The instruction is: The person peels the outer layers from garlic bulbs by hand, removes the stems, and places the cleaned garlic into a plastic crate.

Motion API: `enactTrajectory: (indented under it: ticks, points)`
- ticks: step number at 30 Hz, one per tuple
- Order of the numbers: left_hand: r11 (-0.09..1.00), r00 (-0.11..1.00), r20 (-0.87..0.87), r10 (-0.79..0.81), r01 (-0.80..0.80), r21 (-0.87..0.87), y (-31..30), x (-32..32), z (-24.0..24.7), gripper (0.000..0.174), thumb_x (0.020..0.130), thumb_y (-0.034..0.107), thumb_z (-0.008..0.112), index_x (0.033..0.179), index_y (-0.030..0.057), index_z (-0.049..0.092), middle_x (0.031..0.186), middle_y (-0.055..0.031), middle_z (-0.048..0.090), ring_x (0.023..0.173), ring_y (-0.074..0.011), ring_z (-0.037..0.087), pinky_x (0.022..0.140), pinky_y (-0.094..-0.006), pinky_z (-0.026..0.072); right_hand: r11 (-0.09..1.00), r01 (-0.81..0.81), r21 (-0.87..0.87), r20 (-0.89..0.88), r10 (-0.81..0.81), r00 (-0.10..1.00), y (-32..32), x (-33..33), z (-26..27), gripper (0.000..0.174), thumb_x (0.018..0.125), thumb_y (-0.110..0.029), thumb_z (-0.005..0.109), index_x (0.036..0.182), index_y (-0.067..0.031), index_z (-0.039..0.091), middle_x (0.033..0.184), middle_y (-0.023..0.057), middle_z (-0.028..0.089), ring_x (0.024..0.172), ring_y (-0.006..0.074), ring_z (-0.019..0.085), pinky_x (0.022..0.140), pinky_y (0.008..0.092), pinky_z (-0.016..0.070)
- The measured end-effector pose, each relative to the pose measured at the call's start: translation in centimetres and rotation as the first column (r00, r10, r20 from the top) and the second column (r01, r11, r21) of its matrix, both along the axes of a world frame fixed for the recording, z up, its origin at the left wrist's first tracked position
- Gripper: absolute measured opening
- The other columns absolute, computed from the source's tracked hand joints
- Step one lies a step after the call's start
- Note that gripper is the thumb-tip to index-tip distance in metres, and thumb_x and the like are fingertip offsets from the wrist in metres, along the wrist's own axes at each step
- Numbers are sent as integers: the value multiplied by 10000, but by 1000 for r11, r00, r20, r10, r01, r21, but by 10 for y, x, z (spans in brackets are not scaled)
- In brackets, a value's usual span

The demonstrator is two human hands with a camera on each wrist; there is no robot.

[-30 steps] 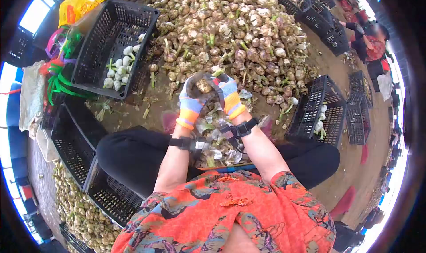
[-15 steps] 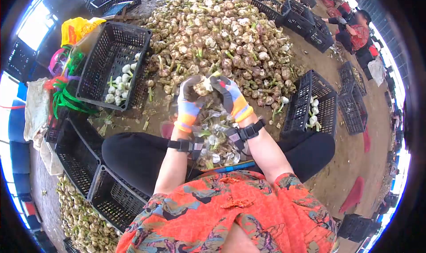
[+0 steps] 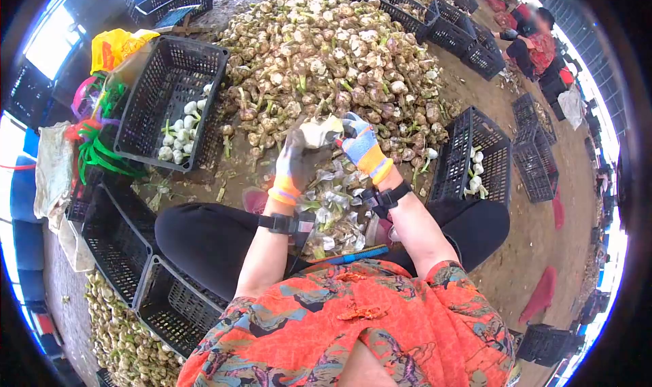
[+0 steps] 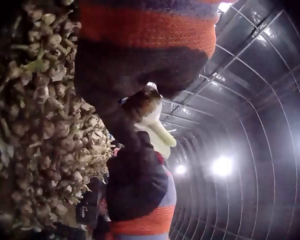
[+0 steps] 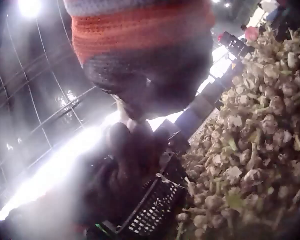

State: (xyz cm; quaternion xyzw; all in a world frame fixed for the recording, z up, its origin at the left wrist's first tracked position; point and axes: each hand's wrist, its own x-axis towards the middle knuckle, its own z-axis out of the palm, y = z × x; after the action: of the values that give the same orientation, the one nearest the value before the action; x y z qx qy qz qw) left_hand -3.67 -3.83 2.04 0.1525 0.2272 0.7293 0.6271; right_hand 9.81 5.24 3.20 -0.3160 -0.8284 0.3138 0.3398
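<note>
Both hands wear dark-palmed knit gloves with orange and pale cuffs, and meet in front of the big garlic heap. The left hand (image 3: 291,159) grips a garlic bulb (image 3: 319,133) whose skin looks white in the head view. In the left wrist view the bulb (image 4: 149,111) has a brown, dirty side and a pale green stem pointing out of the glove. The right hand (image 3: 362,146) is at the bulb's stem end, fingers curled, pinching pale outer skin there. Dark gloves hide most of the bulb in the right wrist view.
A heap of unpeeled garlic (image 3: 333,67) lies ahead. Black crates with clean white bulbs stand on the left (image 3: 163,88) and right (image 3: 499,166). Peel scraps (image 3: 336,214) cover the ground between the legs. Another person (image 3: 540,50) sits at the far right.
The bulb has gone from brownish to mostly white on the side facing the head camera. The right hand has moved rightward, away from the left hand. The head view has shifted slightly.
</note>
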Motion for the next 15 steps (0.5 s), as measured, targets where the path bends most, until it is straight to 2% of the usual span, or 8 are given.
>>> enactTrajectory:
  ticks: [1,3,5,7,8,9,10,15]
  points:
    - [1000,1000,1,5,-5,3,5,0,-7,461,817,119,570,1223,49,362,1055,-114,527,914,-203,558,761,-318,494,1000,-5,3,1,5,1000,2,-1,-7,241,674,33,586,915,22,606,910,60,572,770,111,532,669,254,435]
    - [981,811,-556,183,-192,43,10,2,-16,446,811,153,595,1197,49,396,1014,-98,546,844,-184,579,694,-303,511,968,23,-250,-111,-53,992,-3,-5,-18,217,661,-22,609,872,26,601,844,105,607,754,173,564,677,276,443]
    - [980,953,-289,-92,35,-196,2,-7,-6,420,778,106,628,1150,34,446,962,-71,568,784,-150,583,624,-274,509,809,-61,-585,-300,-146,943,-9,-4,-5,198,705,-34,625,898,9,629,787,43,642,694,94,564,638,231,456]
    - [978,912,-375,-165,103,-180,0,-11,5,420,761,116,642,1133,36,465,960,-79,574,815,-148,575,660,-250,491,683,-266,-680,-504,-172,847,-3,4,-11,217,709,-48,636,918,10,631,807,39,641,691,90,568,638,228,462]
    - [1000,882,-471,-1,-12,-24,7,-10,-9,429,743,125,654,1124,37,476,967,-77,578,823,-146,572,681,-250,484,731,-137,-669,-434,-235,870,-3,0,-16,201,711,-35,628,907,7,634,814,34,640,690,90,567,637,233,464]
    - [984,828,-535,169,-113,135,14,-8,-39,438,725,133,666,1114,39,488,974,-75,582,831,-143,569,702,-250,477,727,-140,-672,-433,-232,871,-5,0,-18,201,711,-35,628,907,7,634,814,34,640,690,90,567,637,233,464]
    - [963,497,-831,251,-217,161,25,-21,-73,496,666,116,693,1113,39,492,1000,-68,577,842,-142,563,727,-255,472,787,-56,-614,-311,-175,934,-7,2,-19,195,714,-34,624,905,6,635,810,30,637,680,89,562,631,232,462]
    - [995,764,-639,96,-88,45,13,-22,-42,602,614,104,728,1152,37,467,1063,-64,549,931,-141,530,804,-259,440,618,117,-777,-339,-569,749,32,30,-55,138,704,-30,565,808,-15,654,704,12,621,606,81,550,542,248,441]
